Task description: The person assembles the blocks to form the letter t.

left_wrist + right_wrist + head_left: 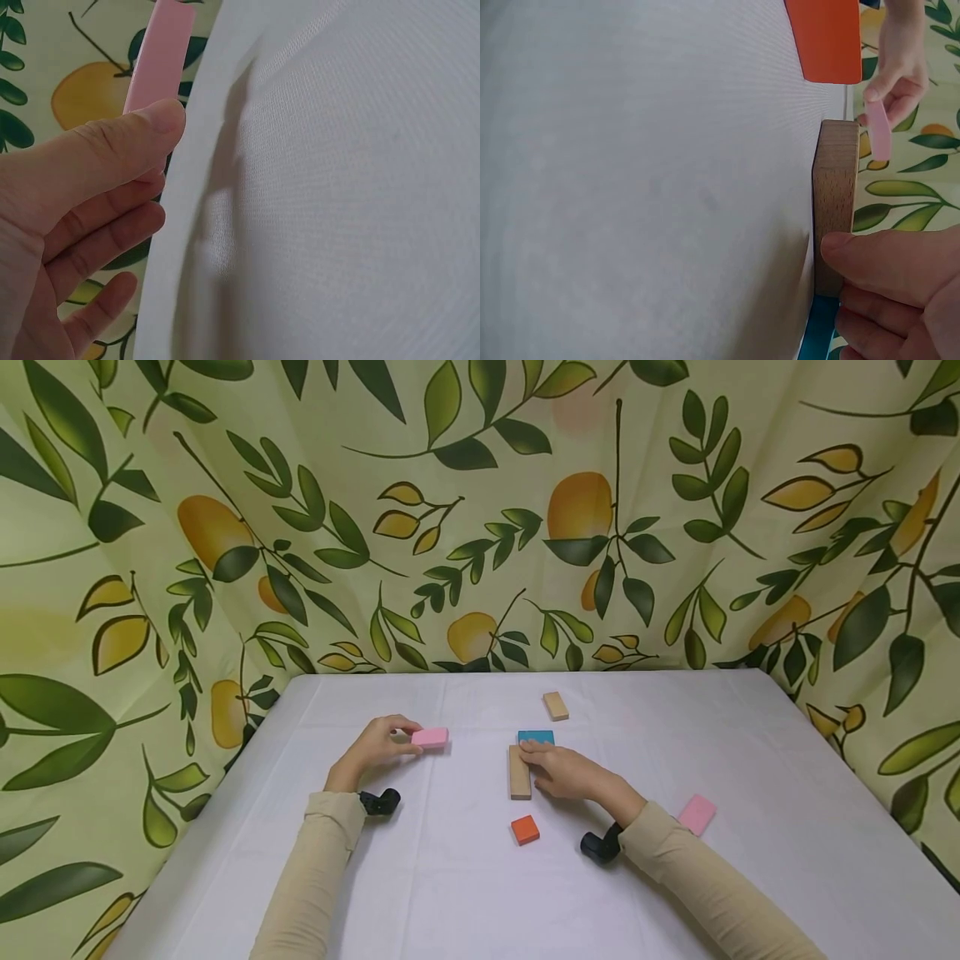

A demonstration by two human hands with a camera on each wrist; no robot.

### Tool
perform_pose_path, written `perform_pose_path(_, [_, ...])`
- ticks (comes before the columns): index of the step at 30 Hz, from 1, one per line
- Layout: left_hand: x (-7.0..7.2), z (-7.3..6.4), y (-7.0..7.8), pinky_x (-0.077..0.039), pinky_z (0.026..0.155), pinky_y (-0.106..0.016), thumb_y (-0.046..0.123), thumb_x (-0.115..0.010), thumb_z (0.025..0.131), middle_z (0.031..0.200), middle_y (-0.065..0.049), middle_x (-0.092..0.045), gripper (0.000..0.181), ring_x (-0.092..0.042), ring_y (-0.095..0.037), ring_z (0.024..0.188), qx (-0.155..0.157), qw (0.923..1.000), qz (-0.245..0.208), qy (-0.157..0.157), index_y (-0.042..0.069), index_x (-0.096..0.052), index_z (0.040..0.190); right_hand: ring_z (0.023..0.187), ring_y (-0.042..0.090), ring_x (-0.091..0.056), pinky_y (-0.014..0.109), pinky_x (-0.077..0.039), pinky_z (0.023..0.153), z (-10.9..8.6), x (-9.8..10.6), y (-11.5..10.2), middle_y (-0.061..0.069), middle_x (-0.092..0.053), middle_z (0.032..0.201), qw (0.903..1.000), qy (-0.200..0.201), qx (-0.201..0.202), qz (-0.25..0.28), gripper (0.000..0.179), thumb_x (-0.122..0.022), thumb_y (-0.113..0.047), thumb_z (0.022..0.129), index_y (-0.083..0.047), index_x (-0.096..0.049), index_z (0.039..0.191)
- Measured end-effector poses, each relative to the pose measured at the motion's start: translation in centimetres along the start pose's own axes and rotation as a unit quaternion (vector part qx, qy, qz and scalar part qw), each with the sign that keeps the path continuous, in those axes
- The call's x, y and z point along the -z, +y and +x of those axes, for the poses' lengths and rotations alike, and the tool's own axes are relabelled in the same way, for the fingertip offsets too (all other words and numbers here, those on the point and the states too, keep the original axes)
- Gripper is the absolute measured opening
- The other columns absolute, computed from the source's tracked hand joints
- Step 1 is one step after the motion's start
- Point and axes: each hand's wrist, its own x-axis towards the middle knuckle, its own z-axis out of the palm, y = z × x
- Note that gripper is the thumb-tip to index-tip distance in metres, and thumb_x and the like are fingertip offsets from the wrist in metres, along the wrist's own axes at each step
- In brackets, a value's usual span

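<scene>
Pink block (431, 738), its long axis crosswise, sits pinched in your left grip (378, 745), well left of the long wooden block (519, 777) running away from you, which your right grip (568, 773) thumbs, its full hold unclear.

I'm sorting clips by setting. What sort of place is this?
Probably a makeshift tabletop recording corner. A white-covered table stands against leaf-and-fruit patterned fabric that screens its back and sides, and the person wears a black wrist camera on each arm. The room beyond is hidden.
</scene>
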Motion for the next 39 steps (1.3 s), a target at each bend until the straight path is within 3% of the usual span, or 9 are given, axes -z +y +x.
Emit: perform_pose_path(39, [-0.76, 0.62, 0.90, -0.048, 0.100, -0.052, 0.016, -0.080, 0.078, 0.106, -0.015, -0.072, 0.035, -0.063, -0.029, 0.104, -0.010, 0.9999, -0.011, -0.004, 0.003, -0.071, 0.109, 0.141, 0.037, -0.041, 0.049, -0.038, 0.113, 0.14, -0.23, 0.30, 0.019, -0.043, 0.151, 0.9999, 0.005, 0.010, -0.006, 0.050, -0.063, -0.008, 0.091, 0.004, -0.049, 0.138])
